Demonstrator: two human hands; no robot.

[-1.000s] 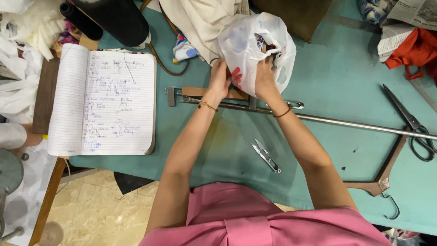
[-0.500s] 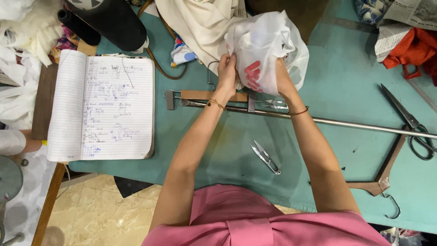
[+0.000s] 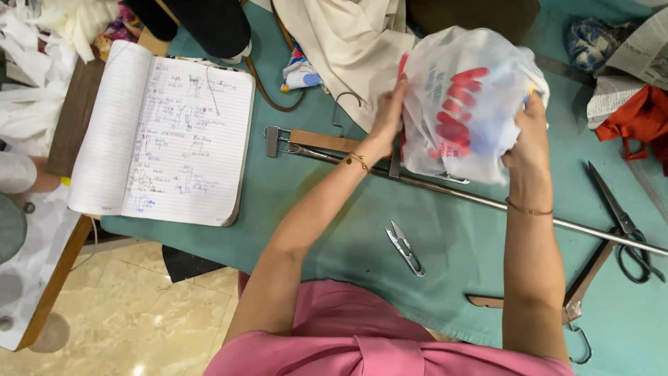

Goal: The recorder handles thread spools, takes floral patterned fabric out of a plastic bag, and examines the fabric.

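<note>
A translucent white plastic bag (image 3: 466, 97) with red print hangs in the air over the green table (image 3: 334, 209). My left hand (image 3: 391, 115) grips its left side, and my right hand (image 3: 530, 132) grips its right side. Something bluish shows faintly through the plastic. Below the bag lies a wooden trouser hanger (image 3: 313, 141) with a long metal rod (image 3: 529, 211). Small thread snips (image 3: 405, 248) rest on the cloth between my forearms.
An open lined notebook (image 3: 167, 143) lies at the left. Large black scissors (image 3: 626, 226) sit at the right edge beside a second wooden hanger (image 3: 581, 292). Cream fabric (image 3: 348, 42), red cloth (image 3: 637, 118) and newspaper (image 3: 637, 63) crowd the far side.
Both hands have raised the bag and moved it to the right, spreading it wider. The red print now faces the camera.
</note>
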